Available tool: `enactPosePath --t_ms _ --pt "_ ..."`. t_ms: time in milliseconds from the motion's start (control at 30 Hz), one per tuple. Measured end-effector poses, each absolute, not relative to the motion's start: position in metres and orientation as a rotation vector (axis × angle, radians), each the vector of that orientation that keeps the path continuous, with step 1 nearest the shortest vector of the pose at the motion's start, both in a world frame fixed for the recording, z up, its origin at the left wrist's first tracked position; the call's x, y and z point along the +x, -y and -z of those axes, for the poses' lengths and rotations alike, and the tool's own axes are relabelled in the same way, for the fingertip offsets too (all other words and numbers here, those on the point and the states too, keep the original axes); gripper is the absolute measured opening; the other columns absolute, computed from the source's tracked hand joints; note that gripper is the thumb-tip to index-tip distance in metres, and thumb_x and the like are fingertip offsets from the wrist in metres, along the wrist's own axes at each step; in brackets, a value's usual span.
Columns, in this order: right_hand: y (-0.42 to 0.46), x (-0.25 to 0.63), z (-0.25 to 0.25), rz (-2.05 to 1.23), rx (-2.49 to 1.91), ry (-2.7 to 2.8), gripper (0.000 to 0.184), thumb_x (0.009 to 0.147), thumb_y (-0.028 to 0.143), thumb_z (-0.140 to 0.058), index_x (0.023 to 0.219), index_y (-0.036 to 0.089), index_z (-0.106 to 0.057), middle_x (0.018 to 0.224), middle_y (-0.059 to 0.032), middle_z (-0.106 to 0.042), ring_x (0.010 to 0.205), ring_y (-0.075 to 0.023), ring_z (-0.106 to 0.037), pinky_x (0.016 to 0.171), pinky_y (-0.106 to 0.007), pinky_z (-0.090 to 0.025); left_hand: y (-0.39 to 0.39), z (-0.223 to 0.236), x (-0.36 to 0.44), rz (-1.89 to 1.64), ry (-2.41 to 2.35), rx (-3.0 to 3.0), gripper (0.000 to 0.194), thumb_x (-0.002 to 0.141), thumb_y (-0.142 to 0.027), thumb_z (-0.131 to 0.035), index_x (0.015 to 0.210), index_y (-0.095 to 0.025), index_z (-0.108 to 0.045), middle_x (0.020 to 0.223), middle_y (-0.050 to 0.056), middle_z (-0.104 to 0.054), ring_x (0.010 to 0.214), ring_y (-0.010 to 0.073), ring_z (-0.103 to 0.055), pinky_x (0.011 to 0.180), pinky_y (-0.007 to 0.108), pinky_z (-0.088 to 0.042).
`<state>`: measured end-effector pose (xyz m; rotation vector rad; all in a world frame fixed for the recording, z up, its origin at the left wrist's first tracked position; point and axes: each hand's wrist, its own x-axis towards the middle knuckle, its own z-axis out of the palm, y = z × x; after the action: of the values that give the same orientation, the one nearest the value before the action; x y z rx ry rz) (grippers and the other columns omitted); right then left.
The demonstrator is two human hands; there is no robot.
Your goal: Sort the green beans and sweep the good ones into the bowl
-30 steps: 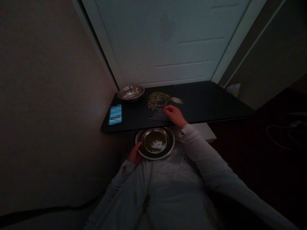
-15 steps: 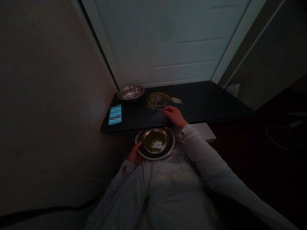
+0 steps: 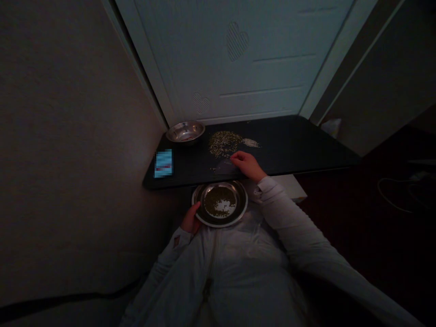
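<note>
"Left hand (image 3: 190, 221)?"
"Clasping a metal bowl (image 3: 241, 204) of green grains (image 3: 215, 198)."
"Right hand (image 3: 250, 165)?"
"Fingers bunched over the dark table (image 3: 296, 143); their hold can't be told."
"Beyond it?"
"A mixed grain pile (image 3: 223, 141); past the left hand, a second bowl (image 3: 182, 129)."

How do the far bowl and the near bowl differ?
The far bowl stands on the table; the near bowl is held by the left hand. The near bowl holds green grains; the far bowl shows no such layer. Both are round, shiny metal.
</note>
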<state>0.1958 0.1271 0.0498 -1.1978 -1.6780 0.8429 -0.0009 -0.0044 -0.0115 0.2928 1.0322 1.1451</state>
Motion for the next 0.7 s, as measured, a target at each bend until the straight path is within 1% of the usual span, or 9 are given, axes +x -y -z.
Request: enactPosePath --t_ms 200,433,567,700 --pt "-0.1268 0.1959 -0.0505 -0.860 -1.176 1.652 0.018 0.065 0.031 -0.048 0.069 0.016 -0.056 0.059 0.0025 -0.054 0.058 -0.0097 -0.047 0.057 -0.022 -0.036 0.0049 0.0165 -0.0034 -1.145 -1.026 0.331 0.020 0.066 -0.031 -0.056 0.077 -0.016 -0.064 0.083 0.006 -0.069 0.109 0.0242 -0.048 0.094 0.034 -0.036" --pt "-0.1293 0.1960 -0.0463 -0.865 -1.156 1.712 0.019 0.066 0.031 -0.049 0.072 0.015 -0.057 0.061 0.0018 -0.056 0.057 -0.0094 -0.048 0.057 -0.022 -0.036 0.0044 0.0176 -0.0027 -1.155 -1.021 0.303 0.019 0.069 -0.029 -0.053 0.077 -0.016 -0.064 0.080 0.006 -0.069 0.107 0.0234 -0.049 0.095 0.033 -0.035" --pt "-0.1281 0.1954 -0.0467 -0.864 -1.173 1.825 0.020 0.066 0.032 -0.051 0.074 0.016 -0.059 0.061 0.0014 -0.057 0.057 -0.0096 -0.049 0.057 -0.022 -0.035 0.0045 0.0154 -0.0015 -1.144 -1.006 0.315 0.021 0.069 -0.031 -0.052 0.077 -0.016 -0.064 0.081 0.006 -0.069 0.108 0.0238 -0.049 0.095 0.034 -0.035" --pt "-0.1246 0.1944 -0.0501 -0.839 -1.179 1.881 0.020 0.068 0.032 -0.050 0.076 0.016 -0.059 0.063 0.0008 -0.058 0.059 -0.0100 -0.050 0.059 -0.023 -0.036 0.0046 0.0134 -0.0013 -1.136 -1.022 0.316 0.019 0.070 -0.030 -0.052 0.074 -0.016 -0.065 0.079 0.007 -0.070 0.107 0.0239 -0.049 0.095 0.033 -0.035"
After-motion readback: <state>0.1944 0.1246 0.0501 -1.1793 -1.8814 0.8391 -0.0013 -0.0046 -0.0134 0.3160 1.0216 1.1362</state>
